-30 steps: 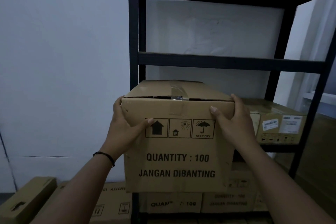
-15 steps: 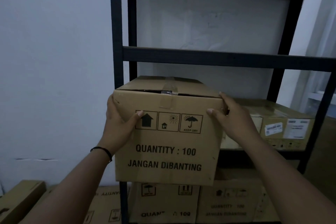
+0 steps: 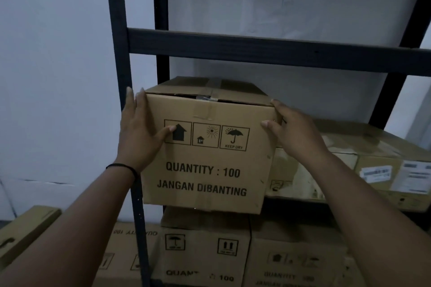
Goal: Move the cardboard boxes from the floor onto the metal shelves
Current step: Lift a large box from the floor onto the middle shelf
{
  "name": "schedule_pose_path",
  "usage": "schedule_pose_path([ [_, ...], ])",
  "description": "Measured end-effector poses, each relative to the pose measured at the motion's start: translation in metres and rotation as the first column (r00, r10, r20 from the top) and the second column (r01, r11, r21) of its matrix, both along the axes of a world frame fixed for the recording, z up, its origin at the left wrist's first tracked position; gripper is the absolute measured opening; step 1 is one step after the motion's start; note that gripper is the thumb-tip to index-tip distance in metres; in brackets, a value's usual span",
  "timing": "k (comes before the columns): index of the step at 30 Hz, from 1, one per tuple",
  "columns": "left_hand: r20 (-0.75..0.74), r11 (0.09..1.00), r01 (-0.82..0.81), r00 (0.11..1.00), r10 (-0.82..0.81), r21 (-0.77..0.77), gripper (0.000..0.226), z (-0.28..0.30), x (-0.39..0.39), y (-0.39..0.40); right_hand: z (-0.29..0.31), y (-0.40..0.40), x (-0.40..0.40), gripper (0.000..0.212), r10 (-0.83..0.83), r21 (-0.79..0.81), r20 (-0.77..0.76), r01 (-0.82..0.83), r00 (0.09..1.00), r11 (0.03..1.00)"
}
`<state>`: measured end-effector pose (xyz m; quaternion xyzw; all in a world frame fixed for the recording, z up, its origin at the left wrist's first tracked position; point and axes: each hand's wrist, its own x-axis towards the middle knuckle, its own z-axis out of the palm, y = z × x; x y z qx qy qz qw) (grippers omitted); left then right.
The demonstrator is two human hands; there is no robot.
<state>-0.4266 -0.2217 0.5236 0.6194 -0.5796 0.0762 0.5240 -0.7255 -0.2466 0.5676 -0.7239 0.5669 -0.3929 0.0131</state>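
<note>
A brown cardboard box (image 3: pixel 205 165) printed "QUANTITY : 100" sits at the left end of the middle level of the black metal shelves (image 3: pixel 279 51), its front face sticking out past the shelf's edge. My left hand (image 3: pixel 140 133) grips its upper left corner, fingers along the side and thumb across the front. At the upper right corner, my right hand (image 3: pixel 296 133) holds it the same way. The box's underside and the shelf board beneath it are hidden.
Flat labelled boxes (image 3: pixel 384 170) lie on the same level to the right, touching or nearly touching the held box. More printed boxes (image 3: pixel 203 251) fill the level below. A black upright post (image 3: pixel 116 53) stands just left of my left hand. Another box (image 3: pixel 25 228) lies at lower left.
The box has moved forward and deeper into the shelf bay. Both hands stayed on its upper corners, and the view has come closer to the shelves.
</note>
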Motion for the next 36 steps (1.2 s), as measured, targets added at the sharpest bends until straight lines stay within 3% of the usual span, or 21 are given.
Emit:
schedule_pose_path([
  [6, 0.032, 0.998, 0.047, 0.998, -0.046, -0.047, 0.098, 0.003, 0.002, -0.026, -0.002, -0.028, -0.003, 0.057, -0.009, 0.01, 0.032, 0.009, 0.999, 1.0],
  [21, -0.023, 0.996, 0.077, 0.997, -0.076, 0.05, 0.092, 0.008, 0.002, -0.056, -0.002, -0.057, 0.01, 0.051, -0.053, 0.068, 0.052, 0.05, 0.997, 0.996],
  [26, 0.009, 0.993, 0.077, 0.997, -0.078, 0.088, 0.099, 0.008, 0.003, -0.055, -0.004, -0.052, 0.015, 0.065, -0.082, 0.118, 0.033, 0.078, 0.996, 0.99],
  [30, 0.021, 0.983, 0.115, 0.993, -0.119, 0.146, 0.107, 0.002, 0.008, -0.046, -0.009, -0.041, 0.018, 0.084, -0.108, 0.167, -0.08, 0.12, 0.991, 0.979],
  [33, -0.003, 0.978, 0.116, 0.993, -0.118, 0.173, 0.105, -0.011, 0.011, -0.035, -0.019, -0.03, 0.022, 0.09, -0.119, 0.146, -0.073, 0.128, 0.99, 0.981],
  [36, -0.002, 0.974, 0.064, 0.998, -0.065, 0.216, 0.1, -0.029, 0.006, -0.017, -0.037, -0.02, 0.026, 0.079, -0.189, -0.044, -0.127, 0.185, 0.974, 0.982],
])
